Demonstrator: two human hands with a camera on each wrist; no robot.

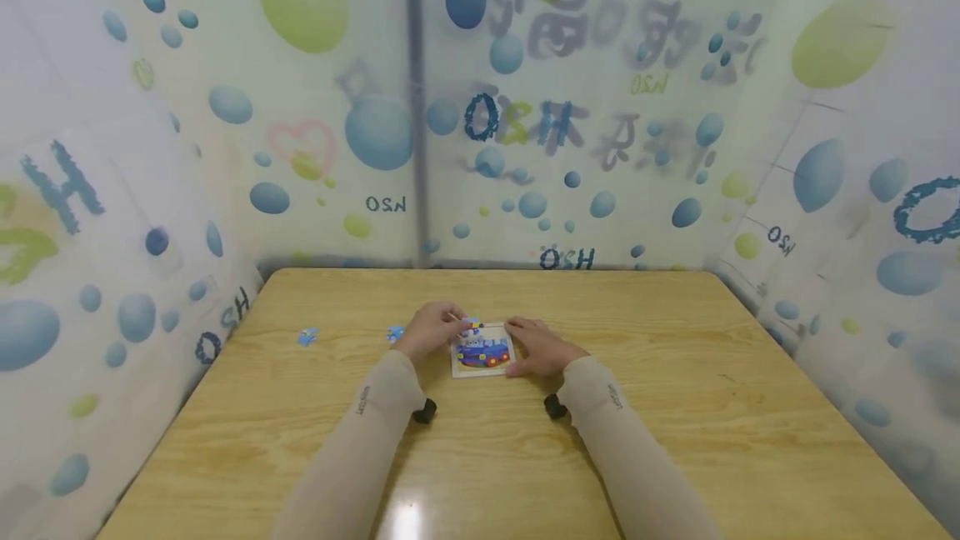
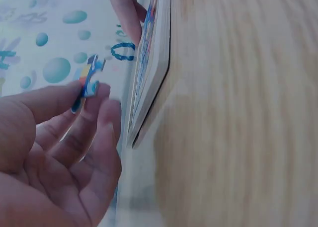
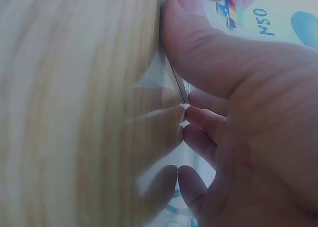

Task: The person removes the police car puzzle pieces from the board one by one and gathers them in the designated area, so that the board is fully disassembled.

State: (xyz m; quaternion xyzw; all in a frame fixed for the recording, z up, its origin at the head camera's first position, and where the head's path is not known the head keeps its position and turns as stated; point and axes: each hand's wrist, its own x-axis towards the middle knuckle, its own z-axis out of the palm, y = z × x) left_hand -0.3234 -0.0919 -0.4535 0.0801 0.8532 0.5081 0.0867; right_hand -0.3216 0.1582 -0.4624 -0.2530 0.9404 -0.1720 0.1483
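A small jigsaw puzzle piece (image 2: 91, 78) with blue, yellow and red patches is pinched between the thumb and fingers of my left hand (image 1: 431, 330). That hand hovers over the far left corner of a framed puzzle board (image 1: 482, 353), which lies flat on the table and shows a blue vehicle with red and yellow wheels. My right hand (image 1: 547, 348) holds the board at its right side, thumb at the near corner and fingers toward the far one. In the right wrist view, the fingertips (image 3: 191, 137) touch the tabletop beside the board's edge.
Two loose blue puzzle pieces lie on the wooden table (image 1: 675, 423): one piece (image 1: 307, 336) far left, another piece (image 1: 393, 333) just beside the left hand. Patterned curtains (image 1: 600, 215) with bubbles and letters stand round the table's back and sides.
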